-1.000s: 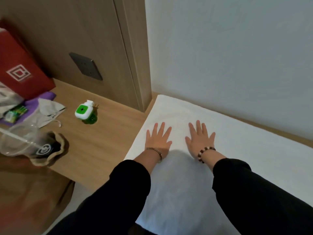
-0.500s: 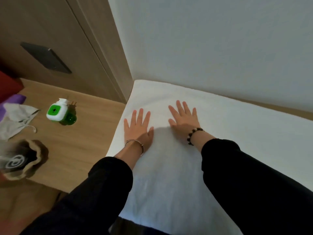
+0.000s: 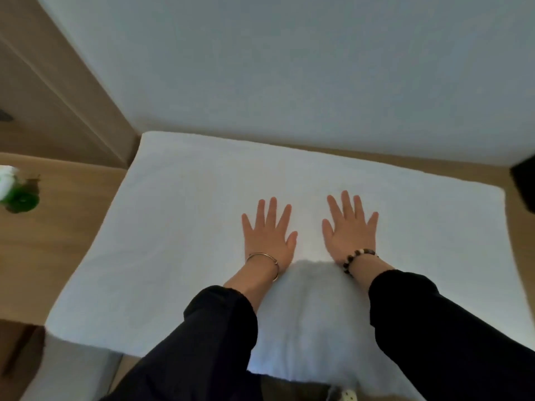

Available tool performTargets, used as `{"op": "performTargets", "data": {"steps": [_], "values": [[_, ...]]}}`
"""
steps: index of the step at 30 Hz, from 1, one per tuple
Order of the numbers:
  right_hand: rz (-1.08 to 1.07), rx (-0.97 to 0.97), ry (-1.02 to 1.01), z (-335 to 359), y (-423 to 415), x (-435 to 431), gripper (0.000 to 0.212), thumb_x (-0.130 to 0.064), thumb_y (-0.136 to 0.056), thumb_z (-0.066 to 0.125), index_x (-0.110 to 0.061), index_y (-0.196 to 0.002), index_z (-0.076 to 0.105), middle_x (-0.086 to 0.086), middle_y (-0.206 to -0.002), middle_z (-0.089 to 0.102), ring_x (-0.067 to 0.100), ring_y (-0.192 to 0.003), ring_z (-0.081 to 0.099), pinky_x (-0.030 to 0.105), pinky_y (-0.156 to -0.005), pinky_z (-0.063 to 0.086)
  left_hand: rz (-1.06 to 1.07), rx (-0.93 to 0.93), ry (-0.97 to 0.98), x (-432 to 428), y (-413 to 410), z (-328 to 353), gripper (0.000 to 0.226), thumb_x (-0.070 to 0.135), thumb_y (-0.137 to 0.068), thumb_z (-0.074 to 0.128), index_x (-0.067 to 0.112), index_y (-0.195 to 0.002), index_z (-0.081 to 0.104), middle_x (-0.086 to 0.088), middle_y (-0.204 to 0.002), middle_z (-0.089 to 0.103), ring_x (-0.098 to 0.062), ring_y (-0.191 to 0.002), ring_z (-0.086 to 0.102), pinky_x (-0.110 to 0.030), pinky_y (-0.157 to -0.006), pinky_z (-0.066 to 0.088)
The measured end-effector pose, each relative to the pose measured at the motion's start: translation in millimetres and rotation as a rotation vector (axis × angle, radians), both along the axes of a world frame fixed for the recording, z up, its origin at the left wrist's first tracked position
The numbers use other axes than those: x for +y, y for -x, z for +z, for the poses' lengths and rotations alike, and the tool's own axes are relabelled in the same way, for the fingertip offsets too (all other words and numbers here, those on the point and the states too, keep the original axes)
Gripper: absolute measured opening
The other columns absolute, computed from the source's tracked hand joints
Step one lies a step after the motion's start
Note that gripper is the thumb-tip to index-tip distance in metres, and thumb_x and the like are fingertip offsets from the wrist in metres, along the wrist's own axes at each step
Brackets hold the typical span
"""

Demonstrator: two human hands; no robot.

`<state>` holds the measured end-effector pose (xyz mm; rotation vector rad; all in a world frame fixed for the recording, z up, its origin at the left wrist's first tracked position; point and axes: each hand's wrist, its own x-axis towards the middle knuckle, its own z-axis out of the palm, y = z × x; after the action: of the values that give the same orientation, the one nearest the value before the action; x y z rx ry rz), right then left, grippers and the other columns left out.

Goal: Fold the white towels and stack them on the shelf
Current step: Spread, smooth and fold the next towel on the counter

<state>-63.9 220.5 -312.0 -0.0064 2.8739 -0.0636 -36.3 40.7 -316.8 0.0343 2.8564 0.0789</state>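
A white towel (image 3: 179,227) lies spread flat over a wooden surface against the wall. My left hand (image 3: 267,235) lies palm down on the towel's middle, fingers straight and spread, a thin metal bangle at the wrist. My right hand (image 3: 350,230) lies flat beside it, a short gap apart, fingers spread, with a beaded bracelet at the wrist. Both black sleeves cover the towel's near part. The towel's near edge hangs over the front of the surface.
A green and white bottle (image 3: 16,192) stands at the far left on the wooden top (image 3: 58,227). A wooden panel (image 3: 58,96) rises at the back left, next to a pale wall (image 3: 289,68). A dark object (image 3: 524,183) sits at the right edge.
Both flat hands have slid to the right along the towel, from its left part to its middle. The view has turned right, so the clutter at the left has left the frame.
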Motion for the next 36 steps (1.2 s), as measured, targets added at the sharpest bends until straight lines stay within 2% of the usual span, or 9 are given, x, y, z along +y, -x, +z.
{"op": "performTargets", "data": {"steps": [5, 14, 17, 19, 21, 23, 29, 32, 36], "values": [[0.082, 0.069, 0.012, -10, 24, 1, 0.06, -0.051, -0.095, 0.013, -0.035, -0.151, -0.005, -0.002, -0.16, -0.01, 0.024, -0.147, -0.009, 0.058, -0.114, 0.0, 0.063, 0.089, 0.062, 3, 2, -6, 0.059, 0.052, -0.094, 0.004, 0.036, -0.147, -0.017, 0.005, -0.157, -0.021, -0.021, -0.144, -0.019, -0.053, -0.113, -0.007], [0.188, 0.133, 0.052, -11, 59, 1, 0.061, -0.055, -0.095, 0.011, -0.035, -0.151, -0.002, -0.004, -0.16, -0.01, 0.023, -0.147, -0.008, 0.057, -0.114, 0.001, 0.072, 0.118, 0.048, 1, 8, 0, 0.056, 0.05, -0.098, 0.012, 0.037, -0.149, -0.007, 0.007, -0.159, -0.013, -0.018, -0.146, -0.012, -0.05, -0.115, -0.003], [0.201, 0.151, 0.049, -12, 63, 1, 0.06, -0.053, -0.096, 0.01, -0.034, -0.152, -0.001, -0.004, -0.16, -0.01, 0.022, -0.147, -0.007, 0.057, -0.114, 0.0, 0.104, 0.178, 0.002, 5, 7, 8, 0.052, 0.045, -0.1, 0.022, 0.033, -0.15, 0.013, -0.002, -0.159, 0.008, -0.024, -0.144, 0.008, -0.047, -0.114, 0.012], [0.183, 0.154, 0.06, -8, 58, -2, 0.058, -0.049, -0.098, 0.01, -0.031, -0.153, 0.001, -0.002, -0.16, -0.01, 0.023, -0.147, -0.007, 0.056, -0.115, -0.001, 0.131, 0.257, -0.041, 8, -2, 13, 0.044, 0.036, -0.099, 0.032, 0.025, -0.141, 0.036, -0.009, -0.146, 0.03, -0.028, -0.131, 0.029, -0.041, -0.103, 0.03], [0.161, 0.187, 0.054, -4, 45, -5, 0.057, -0.044, -0.1, 0.01, -0.024, -0.153, 0.005, 0.002, -0.16, -0.01, 0.023, -0.147, -0.006, 0.053, -0.116, 0.0, 0.144, 0.296, -0.086, 15, -19, 13, 0.036, 0.03, -0.097, 0.037, 0.019, -0.129, 0.047, -0.01, -0.135, 0.036, -0.029, -0.122, 0.036, -0.039, -0.093, 0.036], [0.188, 0.211, 0.03, -1, 24, -6, 0.056, -0.041, -0.101, 0.013, -0.018, -0.153, 0.008, 0.005, -0.16, -0.009, 0.025, -0.147, -0.004, 0.05, -0.117, 0.003, 0.151, 0.257, -0.091, 20, -36, 14, 0.035, 0.028, -0.098, 0.035, 0.018, -0.128, 0.05, -0.01, -0.136, 0.038, -0.03, -0.124, 0.036, -0.041, -0.096, 0.038], [0.249, 0.139, 0.072, 8, -57, 23, 0.053, -0.041, -0.099, 0.019, -0.015, -0.145, 0.027, 0.009, -0.154, 0.02, 0.028, -0.14, 0.019, 0.051, -0.111, 0.021, 0.058, 0.134, -0.056, 43, -89, 19, 0.042, 0.042, -0.097, 0.034, 0.019, -0.133, 0.041, -0.009, -0.138, 0.038, -0.033, -0.127, 0.036, -0.049, -0.104, 0.032], [0.332, 0.139, 0.056, -2, -94, 50, 0.057, -0.046, -0.1, 0.016, -0.02, -0.151, 0.014, 0.004, -0.16, 0.006, 0.025, -0.146, 0.008, 0.052, -0.115, 0.01, 0.014, 0.146, -0.034, 51, -124, 2, 0.054, 0.051, -0.098, 0.021, 0.035, -0.149, 0.014, 0.01, -0.159, 0.002, -0.023, -0.145, 0.006, -0.054, -0.114, 0.011], [0.181, 0.175, 0.022, -9, -107, 112, 0.059, -0.053, -0.098, 0.011, -0.031, -0.152, 0.004, -0.003, -0.161, -0.006, 0.021, -0.147, -0.001, 0.053, -0.116, 0.0, 0.102, 0.189, -0.035, 50, -139, 1, 0.057, 0.053, -0.097, 0.013, 0.035, -0.15, 0.004, 0.015, -0.158, -0.008, -0.018, -0.146, -0.004, -0.053, -0.114, 0.001]]}}
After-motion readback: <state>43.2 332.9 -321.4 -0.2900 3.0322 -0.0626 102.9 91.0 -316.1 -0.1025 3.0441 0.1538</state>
